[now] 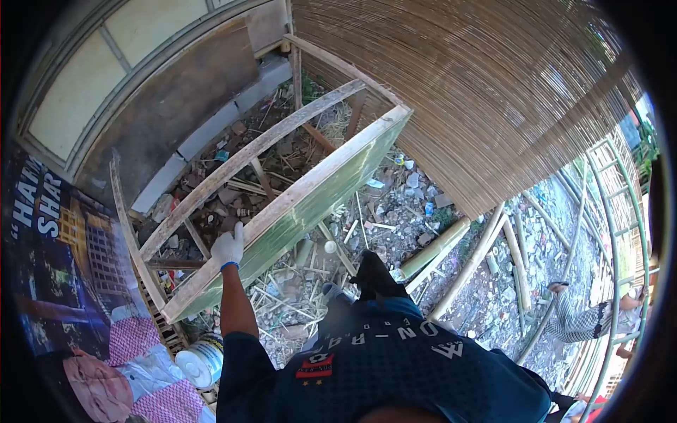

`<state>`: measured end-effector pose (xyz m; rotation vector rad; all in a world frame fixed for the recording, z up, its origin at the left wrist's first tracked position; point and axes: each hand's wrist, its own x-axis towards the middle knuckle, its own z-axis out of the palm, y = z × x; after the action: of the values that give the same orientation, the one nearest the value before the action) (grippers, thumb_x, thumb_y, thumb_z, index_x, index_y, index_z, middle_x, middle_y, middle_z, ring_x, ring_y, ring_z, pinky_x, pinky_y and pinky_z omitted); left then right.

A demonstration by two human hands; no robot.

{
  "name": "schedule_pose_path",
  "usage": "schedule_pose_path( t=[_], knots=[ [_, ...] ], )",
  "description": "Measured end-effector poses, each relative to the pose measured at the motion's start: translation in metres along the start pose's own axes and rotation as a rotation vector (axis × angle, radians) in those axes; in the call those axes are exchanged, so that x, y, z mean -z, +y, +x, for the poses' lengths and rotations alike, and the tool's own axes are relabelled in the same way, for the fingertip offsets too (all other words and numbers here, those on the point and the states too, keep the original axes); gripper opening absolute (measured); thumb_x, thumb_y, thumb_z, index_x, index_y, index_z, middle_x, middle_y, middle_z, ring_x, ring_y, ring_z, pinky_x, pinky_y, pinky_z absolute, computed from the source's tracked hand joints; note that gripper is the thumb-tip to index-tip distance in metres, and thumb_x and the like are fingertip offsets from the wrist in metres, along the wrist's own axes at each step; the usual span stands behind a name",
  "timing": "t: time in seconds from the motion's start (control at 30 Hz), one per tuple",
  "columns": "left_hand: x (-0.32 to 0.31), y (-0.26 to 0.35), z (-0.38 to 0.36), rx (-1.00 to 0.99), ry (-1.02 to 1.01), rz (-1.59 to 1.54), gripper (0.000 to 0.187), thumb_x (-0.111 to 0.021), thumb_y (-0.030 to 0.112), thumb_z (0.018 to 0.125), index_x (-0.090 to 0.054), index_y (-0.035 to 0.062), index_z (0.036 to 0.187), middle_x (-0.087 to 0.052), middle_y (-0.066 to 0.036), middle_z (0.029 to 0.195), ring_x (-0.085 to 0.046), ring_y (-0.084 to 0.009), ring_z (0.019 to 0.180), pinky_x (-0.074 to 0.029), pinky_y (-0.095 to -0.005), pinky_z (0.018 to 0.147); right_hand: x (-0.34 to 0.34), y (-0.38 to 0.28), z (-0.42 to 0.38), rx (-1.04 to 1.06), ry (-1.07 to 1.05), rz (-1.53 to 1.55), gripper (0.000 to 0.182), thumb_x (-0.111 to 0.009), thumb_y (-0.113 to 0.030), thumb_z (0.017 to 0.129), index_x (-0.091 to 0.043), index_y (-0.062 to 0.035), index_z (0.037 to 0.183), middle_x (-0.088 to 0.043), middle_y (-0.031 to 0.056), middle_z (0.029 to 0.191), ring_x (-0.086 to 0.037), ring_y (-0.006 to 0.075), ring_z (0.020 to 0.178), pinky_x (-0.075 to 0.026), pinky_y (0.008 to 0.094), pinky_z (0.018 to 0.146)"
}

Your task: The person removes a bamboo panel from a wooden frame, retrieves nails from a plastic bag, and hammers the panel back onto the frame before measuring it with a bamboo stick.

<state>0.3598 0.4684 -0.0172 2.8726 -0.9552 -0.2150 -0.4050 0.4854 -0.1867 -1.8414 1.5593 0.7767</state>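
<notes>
My left hand [229,246], in a white glove with a blue cuff, grips the top edge of a long wooden frame [310,185] with a green-painted face. The frame stands on its edge, tilted, and runs from lower left to upper right. A second curved wooden rail [240,163] of the same structure runs parallel behind it. My right hand is out of view. My dark blue shirt [395,366] and my dark trouser leg [374,276] fill the bottom centre.
A woven bamboo mat [493,92] hangs at the upper right. Bamboo poles [451,243] and rubble lie on the ground. A white bucket [201,361] sits at lower left beside a printed banner [63,261]. Another person [585,321] bends near a green metal frame [620,233] at right.
</notes>
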Motion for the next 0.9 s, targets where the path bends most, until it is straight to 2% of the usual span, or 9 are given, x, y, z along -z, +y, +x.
schedule_pose_path(
  t=[0.07, 0.13, 0.17, 0.37, 0.5, 0.6, 0.67, 0.8, 0.9],
  knots=[
    [-0.007, -0.002, 0.003, 0.007, 0.014, 0.045, 0.077, -0.031, 0.070, 0.101, -0.080, 0.0098, 0.099, -0.075, -0.022, 0.097, -0.072, -0.0397, 0.093, -0.055, -0.0502, 0.084, 0.028, -0.018, 0.036, 0.304, 0.226, 0.086, 0.028, -0.058, -0.020, 0.091, -0.060, -0.0069, 0.115, -0.070, 0.0254, 0.089, -0.070, 0.0445, 0.092, -0.054, 0.0552, 0.077],
    [-0.012, -0.003, 0.002, 0.004, 0.052, 0.011, 0.077, -0.031, 0.068, 0.102, -0.079, 0.0081, 0.097, -0.075, -0.022, 0.097, -0.072, -0.0402, 0.093, -0.053, -0.0498, 0.088, 0.104, -0.092, 0.025, -0.065, 0.121, 0.943, 0.041, -0.058, -0.040, 0.097, -0.066, -0.0010, 0.108, -0.069, 0.0229, 0.087, -0.070, 0.0407, 0.089, -0.053, 0.0489, 0.080],
    [-0.013, -0.002, 0.000, -0.008, 0.081, -0.013, 0.075, -0.032, 0.067, 0.102, -0.079, 0.0081, 0.096, -0.075, -0.022, 0.096, -0.072, -0.0403, 0.092, -0.052, -0.0500, 0.088, 0.136, -0.114, 0.026, 0.043, 0.242, 0.631, 0.055, -0.053, -0.046, 0.100, -0.070, 0.0062, 0.107, -0.072, 0.0164, 0.090, -0.069, 0.0251, 0.083, -0.054, 0.0375, 0.078],
    [-0.020, 0.001, -0.020, -0.090, 0.290, -0.005, 0.060, -0.042, 0.055, 0.103, -0.075, 0.0059, 0.091, -0.073, -0.020, 0.091, -0.069, -0.0405, 0.088, -0.049, -0.0523, 0.087, 0.187, -0.150, 0.063, 0.236, 0.387, 0.670, 0.056, -0.057, -0.051, 0.100, -0.070, -0.0008, 0.121, -0.075, 0.0179, 0.104, -0.072, 0.0283, 0.095, -0.054, 0.0386, 0.087],
    [-0.024, 0.008, -0.029, -0.056, 0.343, 0.052, 0.057, -0.044, 0.052, 0.103, -0.072, 0.0041, 0.092, -0.072, -0.019, 0.091, -0.067, -0.0406, 0.091, -0.045, -0.0542, 0.093, 0.176, -0.122, 0.080, 0.145, 0.149, 0.521, 0.048, -0.053, -0.044, 0.102, -0.067, -0.0058, 0.127, -0.073, 0.0217, 0.108, -0.071, 0.0352, 0.101, -0.054, 0.0410, 0.090],
    [-0.026, 0.016, -0.034, -0.002, 0.433, 0.057, 0.055, -0.044, 0.050, 0.103, -0.073, 0.0032, 0.093, -0.072, -0.021, 0.093, -0.066, -0.0408, 0.094, -0.042, -0.0552, 0.099, 0.097, -0.047, 0.158, 0.200, 0.047, 0.209, 0.077, -0.039, -0.065, 0.096, -0.074, 0.0020, 0.112, -0.070, 0.0277, 0.119, -0.063, 0.0448, 0.118, -0.048, 0.0487, 0.101],
    [-0.031, 0.028, -0.034, 0.041, 0.541, 0.059, 0.053, -0.045, 0.047, 0.103, -0.073, 0.0025, 0.094, -0.072, -0.022, 0.094, -0.065, -0.0408, 0.096, -0.040, -0.0559, 0.104, 0.057, -0.002, 0.199, 0.122, -0.063, 0.143, 0.076, -0.041, -0.065, 0.095, -0.073, 0.0000, 0.118, -0.066, 0.0272, 0.128, -0.060, 0.0429, 0.126, -0.046, 0.0457, 0.107],
    [-0.067, 0.055, -0.017, 0.248, 0.738, 0.154, 0.051, -0.046, 0.043, 0.102, -0.072, 0.0007, 0.109, -0.070, -0.023, 0.112, -0.058, -0.0416, 0.117, -0.035, -0.0580, 0.109, 0.102, 0.030, 0.211, 0.110, -0.241, 0.158, 0.079, -0.048, -0.071, 0.090, -0.068, -0.0062, 0.131, -0.062, 0.0216, 0.140, -0.054, 0.0376, 0.136, -0.042, 0.0428, 0.112],
    [-0.050, 0.145, -0.019, 0.367, 0.534, 0.120, 0.053, -0.048, 0.045, 0.100, -0.066, 0.0014, 0.124, -0.064, -0.017, 0.129, -0.047, -0.0420, 0.131, -0.031, -0.0620, 0.110, 0.160, 0.055, 0.258, 0.105, -0.289, 0.105, 0.075, -0.052, -0.069, 0.090, -0.069, -0.0075, 0.130, -0.064, 0.0184, 0.138, -0.058, 0.0349, 0.131, -0.045, 0.0420, 0.108]
  ],
)
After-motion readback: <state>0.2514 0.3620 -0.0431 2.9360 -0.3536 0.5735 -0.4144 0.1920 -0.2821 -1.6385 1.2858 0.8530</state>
